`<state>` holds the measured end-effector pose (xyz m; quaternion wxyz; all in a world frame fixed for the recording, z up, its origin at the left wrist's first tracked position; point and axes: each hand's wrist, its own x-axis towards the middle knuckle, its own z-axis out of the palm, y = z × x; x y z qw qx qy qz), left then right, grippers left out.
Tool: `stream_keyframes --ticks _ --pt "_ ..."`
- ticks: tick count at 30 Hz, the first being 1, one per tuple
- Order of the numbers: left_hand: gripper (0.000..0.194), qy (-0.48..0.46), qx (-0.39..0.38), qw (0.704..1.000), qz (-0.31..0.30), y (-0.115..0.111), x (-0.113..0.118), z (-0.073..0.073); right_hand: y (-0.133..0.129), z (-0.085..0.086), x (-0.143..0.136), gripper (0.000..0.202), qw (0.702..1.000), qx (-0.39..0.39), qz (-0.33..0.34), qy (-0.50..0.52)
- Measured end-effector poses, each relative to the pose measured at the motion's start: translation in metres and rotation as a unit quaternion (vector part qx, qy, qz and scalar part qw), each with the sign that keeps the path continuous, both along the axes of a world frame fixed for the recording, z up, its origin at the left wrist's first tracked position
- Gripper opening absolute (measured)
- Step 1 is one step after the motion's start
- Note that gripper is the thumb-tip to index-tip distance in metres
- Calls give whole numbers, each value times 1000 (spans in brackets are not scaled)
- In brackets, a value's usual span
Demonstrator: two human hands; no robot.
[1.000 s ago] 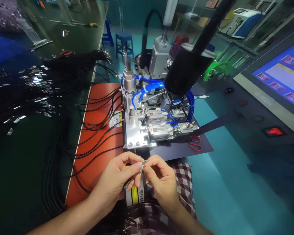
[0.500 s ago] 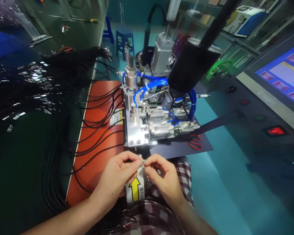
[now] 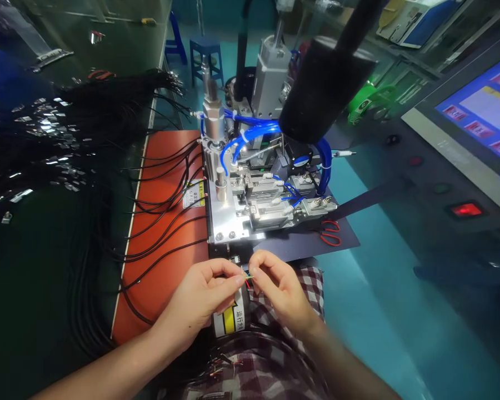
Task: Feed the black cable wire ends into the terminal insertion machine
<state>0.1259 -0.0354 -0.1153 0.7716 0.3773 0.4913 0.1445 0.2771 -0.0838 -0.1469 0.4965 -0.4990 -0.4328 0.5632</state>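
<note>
My left hand (image 3: pixel 210 286) pinches the end of a cable between thumb and forefinger, and thin coloured wires (image 3: pixel 249 277), one green and one red, stick out of the pinch to the right. At the green wire's tip my right hand (image 3: pixel 277 283) closes thumb and forefinger. Both hands are held just in front of a metal machine (image 3: pixel 270 211) with blue air tubes, above a label with a yellow arrow (image 3: pixel 230 320). The rest of the held cable is hidden by the left hand.
Several black cables (image 3: pixel 162 216) cross the orange-red surface (image 3: pixel 166 150) into the machine's left side. A large bundle of black cables lies farther left. Red-handled scissors (image 3: pixel 330 233) rest at the right; a touch screen panel (image 3: pixel 479 119) stands beyond.
My right fingers have shifted slightly away from the left ones, and the green and red wires now show apart between the hands. The camera view has shifted a little.
</note>
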Motion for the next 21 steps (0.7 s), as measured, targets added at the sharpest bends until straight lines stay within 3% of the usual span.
stream_keyframes --ticks 7,12,21 --pt "17 0 17 1000 -12 -1 0 -2 8 4 13 13 997 23 64 -31" --pt "16 19 18 1000 14 -1 2 -1 1 1 6 12 1000 -26 5 2" --pt "17 21 35 999 13 -1 1 -4 -2 2 -9 9 996 -40 -65 -44"
